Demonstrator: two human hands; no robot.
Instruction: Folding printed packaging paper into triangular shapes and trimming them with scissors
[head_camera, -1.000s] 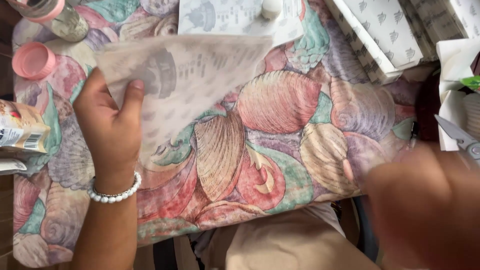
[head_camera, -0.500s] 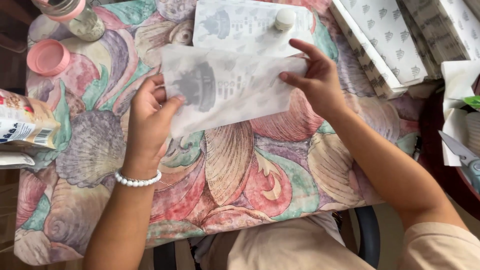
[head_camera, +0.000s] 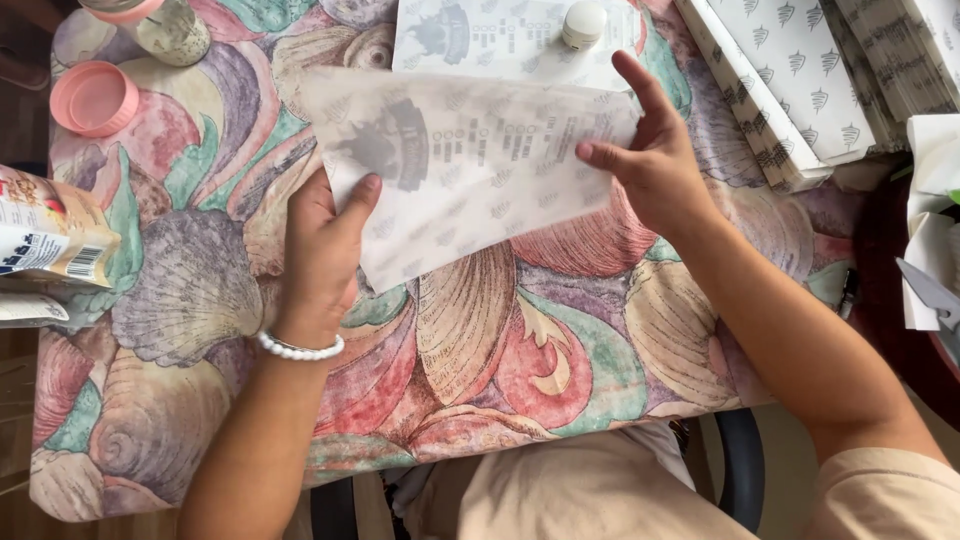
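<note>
translucent printed sheet (head_camera: 470, 170) hangs just above the shell-patterned bench (head_camera: 200, 300), toward its 12 o'clock side. the left hand (head_camera: 320, 250) pinches the sheet's 8 o'clock corner under the thumb, and the right hand (head_camera: 655, 165) pinches its 3 o'clock edge, the other fingers spread. being thin, it could crease or tear if the two grips pull unevenly, or brush the small white cap (head_camera: 583, 22) off the second sheet (head_camera: 500, 40) at 12 o'clock. since half a second ago the sheet has lifted a little and been drawn flatter; the pink lid (head_camera: 95, 98) has stayed at 10 o'clock.
</note>
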